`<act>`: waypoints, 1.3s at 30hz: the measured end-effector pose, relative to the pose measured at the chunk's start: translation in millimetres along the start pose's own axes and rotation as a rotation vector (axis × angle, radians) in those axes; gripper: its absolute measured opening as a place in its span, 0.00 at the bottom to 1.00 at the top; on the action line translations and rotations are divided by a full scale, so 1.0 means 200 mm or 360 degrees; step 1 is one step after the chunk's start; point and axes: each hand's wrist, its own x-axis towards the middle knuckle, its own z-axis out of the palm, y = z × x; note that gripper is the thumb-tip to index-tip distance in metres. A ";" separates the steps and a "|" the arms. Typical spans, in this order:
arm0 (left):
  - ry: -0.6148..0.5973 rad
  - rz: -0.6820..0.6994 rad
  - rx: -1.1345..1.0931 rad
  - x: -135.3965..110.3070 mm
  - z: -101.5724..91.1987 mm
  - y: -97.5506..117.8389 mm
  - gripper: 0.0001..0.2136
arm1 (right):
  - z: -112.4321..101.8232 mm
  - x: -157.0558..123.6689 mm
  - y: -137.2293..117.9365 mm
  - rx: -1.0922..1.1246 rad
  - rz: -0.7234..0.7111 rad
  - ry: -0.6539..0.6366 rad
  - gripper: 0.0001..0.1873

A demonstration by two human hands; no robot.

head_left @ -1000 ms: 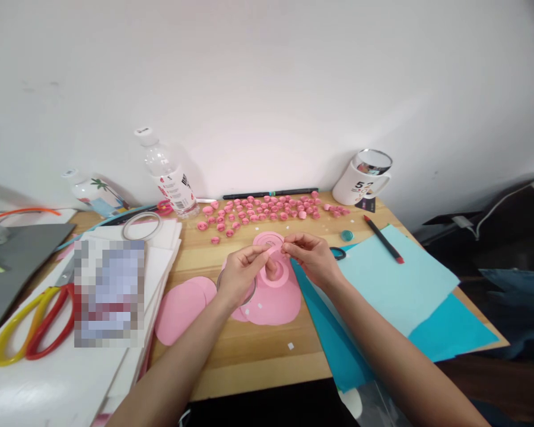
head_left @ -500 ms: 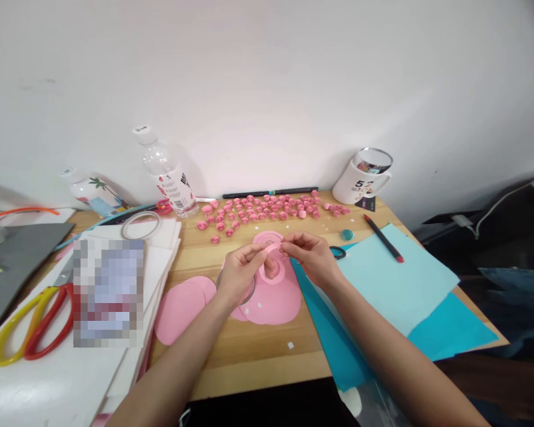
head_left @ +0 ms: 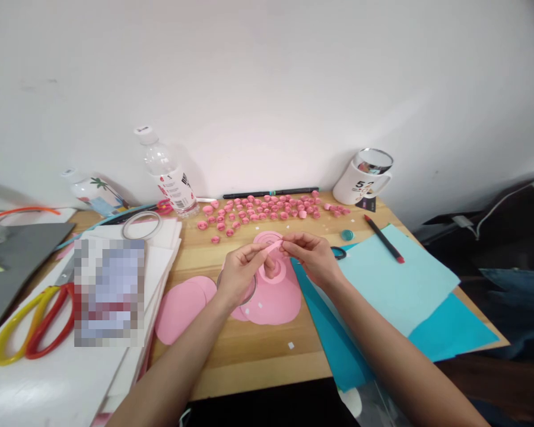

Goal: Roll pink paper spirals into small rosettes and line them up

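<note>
A pink paper strip (head_left: 273,245) stretches between my two hands above the middle of the table. My left hand (head_left: 240,271) is closed on the strip with thumb and fingers. Across from it, my right hand (head_left: 312,254) pinches the strip's end between thumb and fingertips. A curved, spiral-cut part of the pink paper (head_left: 281,273) hangs beneath the fingers. Under the hands lie pink paper discs (head_left: 278,308), and more pink discs (head_left: 180,311) lie to the left. Many small rolled pink paper coils (head_left: 260,209) are spread along the back of the table.
On the left are large scissors (head_left: 51,323), white paper sheets (head_left: 160,249), a tape roll (head_left: 141,225) and a clear bottle (head_left: 171,178). On the right stand a white mug (head_left: 353,184), light blue paper (head_left: 396,284), a red-tipped pencil (head_left: 384,238) and a small teal lid (head_left: 347,235).
The strip between my fingertips shows more clearly and looks slightly turned. Both hands stay in nearly the same place; nothing else has visibly moved.
</note>
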 end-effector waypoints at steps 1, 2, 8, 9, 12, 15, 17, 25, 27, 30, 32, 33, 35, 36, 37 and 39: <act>-0.0004 0.0003 -0.0003 0.00 0.00 0.00 0.07 | 0.00 0.00 0.00 -0.0009 -0.0007 -0.0008 0.10; -0.0007 0.0003 -0.0006 0.00 0.00 0.00 0.07 | 0.00 0.00 0.00 -0.0019 -0.0015 -0.0022 0.09; 0.0014 -0.0002 0.0011 0.00 0.01 0.01 0.08 | 0.01 0.00 -0.01 -0.0077 -0.0047 0.0014 0.09; 0.0018 0.0000 0.0008 0.00 0.01 0.02 0.08 | 0.01 0.00 -0.01 -0.0073 -0.0045 0.0020 0.09; 0.0039 0.0001 0.0005 0.00 0.01 0.01 0.07 | 0.01 0.00 -0.01 -0.0027 -0.0032 -0.0017 0.09; 0.0044 0.0009 0.0003 0.00 0.00 0.01 0.07 | 0.01 0.00 0.00 0.0016 -0.0013 -0.0053 0.10; 0.0031 0.0017 0.0004 0.00 0.00 0.00 0.07 | 0.00 0.00 0.01 0.0034 -0.0009 -0.0048 0.10; 0.0009 -0.0009 -0.0019 0.00 0.00 0.01 0.07 | 0.01 -0.01 -0.02 0.0012 -0.0045 -0.0068 0.06; 0.0002 -0.0014 -0.0028 0.00 0.00 0.01 0.07 | 0.02 -0.01 -0.02 -0.0011 -0.0043 -0.0030 0.07; 0.0000 -0.0008 -0.0040 0.00 0.01 0.01 0.07 | 0.01 -0.01 -0.02 -0.0023 -0.0035 0.0008 0.08; 0.0011 0.0000 -0.0046 0.00 0.01 0.01 0.07 | 0.01 -0.01 -0.01 -0.0031 -0.0027 0.0001 0.10; 0.0017 0.0002 -0.0050 0.00 0.01 0.01 0.07 | 0.01 -0.01 -0.01 -0.0033 -0.0022 -0.0006 0.10; 0.0022 0.0008 -0.0049 0.00 0.01 0.01 0.07 | 0.01 -0.01 -0.01 -0.0030 -0.0015 -0.0016 0.11; 0.0020 0.0008 -0.0041 0.00 0.00 0.01 0.07 | 0.01 -0.01 -0.01 -0.0028 -0.0011 -0.0021 0.10; 0.0016 0.0004 -0.0031 0.00 0.00 0.00 0.07 | 0.01 -0.01 -0.01 -0.0027 -0.0009 -0.0028 0.10; 0.0008 -0.0007 -0.0017 0.00 0.00 0.00 0.07 | 0.01 -0.01 -0.02 -0.0028 -0.0009 -0.0047 0.10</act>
